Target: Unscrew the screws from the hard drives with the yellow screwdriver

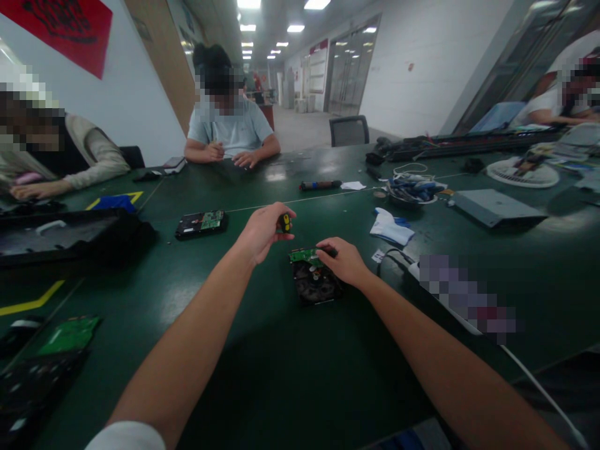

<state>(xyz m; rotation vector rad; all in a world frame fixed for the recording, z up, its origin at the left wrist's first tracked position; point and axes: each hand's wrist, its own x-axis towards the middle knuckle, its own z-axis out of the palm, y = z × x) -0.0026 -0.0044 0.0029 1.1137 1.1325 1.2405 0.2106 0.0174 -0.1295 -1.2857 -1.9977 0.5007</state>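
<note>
My left hand (265, 232) is closed around a small yellow-and-black tool handle (286, 222), likely a screwdriver; its shaft does not show. It hovers just above and left of a hard drive (316, 286) lying on the dark green table. A green circuit board (302, 255) sits at the drive's far end. My right hand (345, 261) is at the far right corner of the drive, thumb and fingers bent in against it and the board. A second hard drive (201, 224) with a green board lies to the left, apart from both hands.
A power strip (450, 301) with cables, a white-and-blue glove (392, 227), a bowl of wires (412, 189) and a grey metal box (497, 208) are on the right. At left are a black tray (70, 234) and a green board (70, 334). Across sits a person (229, 128).
</note>
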